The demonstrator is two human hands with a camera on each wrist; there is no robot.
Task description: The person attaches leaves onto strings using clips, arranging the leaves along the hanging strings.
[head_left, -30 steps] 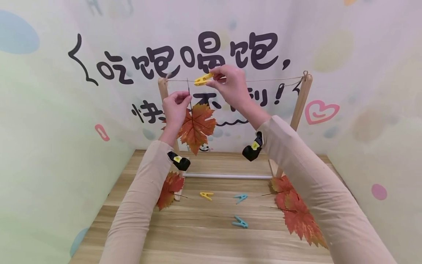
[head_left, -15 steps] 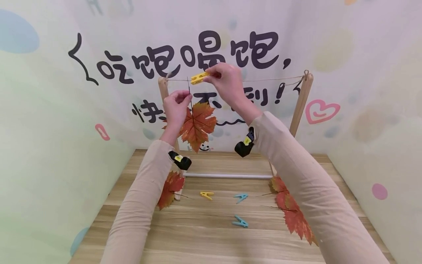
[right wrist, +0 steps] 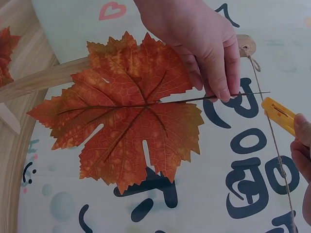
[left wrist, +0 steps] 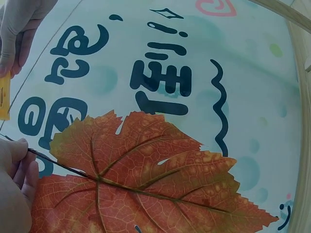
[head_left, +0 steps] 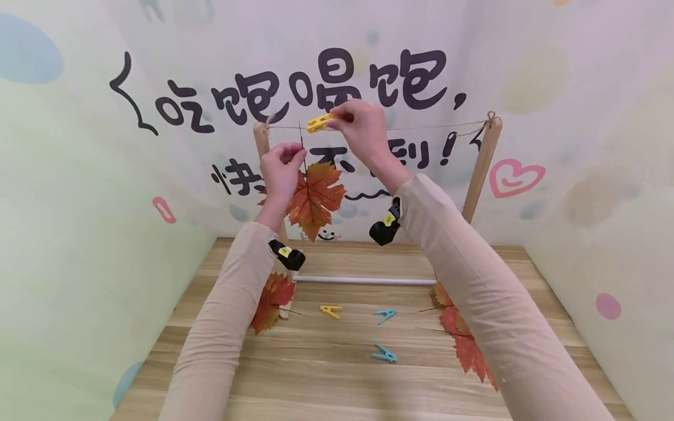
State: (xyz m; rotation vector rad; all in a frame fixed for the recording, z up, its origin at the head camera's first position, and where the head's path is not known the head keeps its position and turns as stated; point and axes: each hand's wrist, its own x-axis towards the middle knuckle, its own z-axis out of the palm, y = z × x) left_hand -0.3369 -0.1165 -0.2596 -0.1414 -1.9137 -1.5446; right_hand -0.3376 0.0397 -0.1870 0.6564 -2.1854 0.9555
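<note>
My left hand pinches the thin dark stem of an orange-red maple leaf, which hangs below the fingers. The stem's tip crosses the twine strung between two wooden posts. Between thumb and fingers, my right hand holds a yellow clothespin beside the stem's tip, close to the twine. In the right wrist view the clothespin's front end is at the twine, apart from the stem; whether its jaws are parted I cannot tell. The left wrist view shows the leaf large, with its stem between thumb and finger.
On the wooden table lie a second yellow clothespin and two blue ones, one a blue clothespin. A red leaf lies left, more leaves right, partly behind my sleeve. A white rod joins the posts' bases.
My right hand has moved a little left with the yellow clothespin, bringing it closer to the stem's tip. The left hand and its leaf have stayed almost still.
</note>
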